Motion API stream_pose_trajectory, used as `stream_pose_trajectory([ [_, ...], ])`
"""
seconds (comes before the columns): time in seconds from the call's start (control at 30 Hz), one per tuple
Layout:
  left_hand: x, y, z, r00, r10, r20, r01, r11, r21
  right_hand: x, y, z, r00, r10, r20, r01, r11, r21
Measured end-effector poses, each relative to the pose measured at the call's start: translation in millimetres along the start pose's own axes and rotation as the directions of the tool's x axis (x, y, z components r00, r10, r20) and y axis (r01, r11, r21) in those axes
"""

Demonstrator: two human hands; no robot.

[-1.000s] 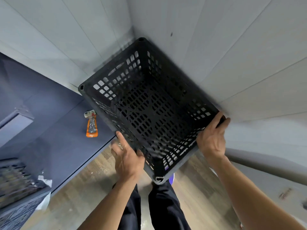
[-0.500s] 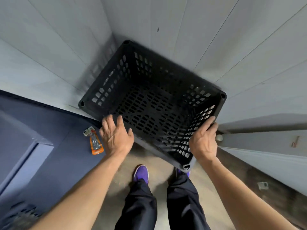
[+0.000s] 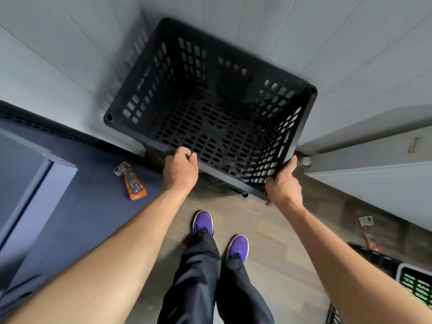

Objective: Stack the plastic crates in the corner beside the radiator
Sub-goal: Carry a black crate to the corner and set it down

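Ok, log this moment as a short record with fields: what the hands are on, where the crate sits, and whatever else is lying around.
held item: black crate, empty
left hand: on the crate's near rim
right hand: gripping the near right corner
crate position: in the wall corner, open side up
left of crate: orange packet on a dark blue surface
floor: wood-look, purple shoes
far right: more crates, partly cut off

The person wears loose black trousers and purple shoes with dark laces. Both forearms are bare, with no sleeves, and each hand is bare too.
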State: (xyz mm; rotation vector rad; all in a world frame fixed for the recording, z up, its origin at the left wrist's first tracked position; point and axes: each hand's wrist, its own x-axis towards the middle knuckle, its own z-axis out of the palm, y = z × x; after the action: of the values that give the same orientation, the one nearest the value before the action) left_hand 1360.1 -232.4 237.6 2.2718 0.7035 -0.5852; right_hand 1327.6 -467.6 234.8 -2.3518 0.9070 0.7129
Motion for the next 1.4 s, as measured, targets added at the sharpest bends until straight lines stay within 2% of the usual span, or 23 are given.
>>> stream_pose_trajectory([
  [0.13,-7.6,4.9,7.0,1.0,-0.004,0.008,0.003,1.0,0.03,-0.9,2.8,-21.1,0.988,-0.099,0.115,0.082,0.987,0.14],
  [0.27,-26.1,12.3,28.0,0.999,0.021,0.033,-0.024,0.997,0.068,-1.0,3.8,-26.0,0.978,-0.086,0.191,0.051,0.982,0.18],
  [0.33,-31.9,15.0,38.6,0.996,0.089,-0.004,-0.088,0.995,0.054,1.7,6.9,-21.8,0.981,-0.097,0.169,0.067,0.982,0.178],
  [0.47,-37.0,14.9,40.3,0.995,0.089,-0.045,-0.092,0.993,-0.069,1.7,18.0,-15.1,0.974,-0.214,0.072,0.204,0.97,0.131],
  [0.87,-52.1,-2.2,44.3,0.998,0.069,0.014,-0.066,0.983,-0.173,-6.8,36.1,-2.0,0.972,-0.228,0.058,0.216,0.964,0.157],
  [1.23,-41.6,3.1,51.5,0.997,0.076,0.02,-0.072,0.984,-0.163,-2.4,29.2,-3.5,0.963,-0.265,-0.053,0.269,0.958,0.099],
  [1.4,-46.4,14.2,51.1,0.998,0.057,0.007,-0.056,0.991,-0.125,-5.8,26.4,-6.2,0.966,-0.254,-0.053,0.258,0.962,0.086],
])
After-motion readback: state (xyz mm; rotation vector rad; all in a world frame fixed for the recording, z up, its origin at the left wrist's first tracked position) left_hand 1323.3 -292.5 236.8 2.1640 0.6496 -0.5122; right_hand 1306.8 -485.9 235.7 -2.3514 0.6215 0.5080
